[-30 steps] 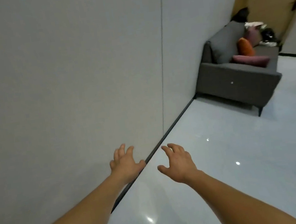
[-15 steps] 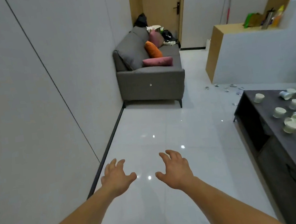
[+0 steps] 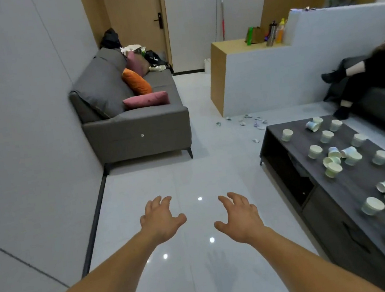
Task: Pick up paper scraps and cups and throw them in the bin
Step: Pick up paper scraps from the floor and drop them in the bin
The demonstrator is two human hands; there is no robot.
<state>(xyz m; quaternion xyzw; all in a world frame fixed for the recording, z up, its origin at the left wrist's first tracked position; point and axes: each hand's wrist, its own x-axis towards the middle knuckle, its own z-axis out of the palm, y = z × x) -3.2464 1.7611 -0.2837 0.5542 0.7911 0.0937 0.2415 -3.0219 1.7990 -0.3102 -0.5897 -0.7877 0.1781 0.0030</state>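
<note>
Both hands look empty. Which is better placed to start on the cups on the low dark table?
Probably the right hand: open and empty, it is nearer the dark wood-grain low table carrying the pale green paper cups. The left hand, also open, is farther from it.

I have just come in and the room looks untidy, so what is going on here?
A person is about to tidy up. The left hand and the right hand reach out over the floor, both open, with no grip on anything. Many paper cups stand or lie tipped on the dark low table at the right. Paper scraps lie on the floor beyond it, near the white partition. No bin is in view.
</note>
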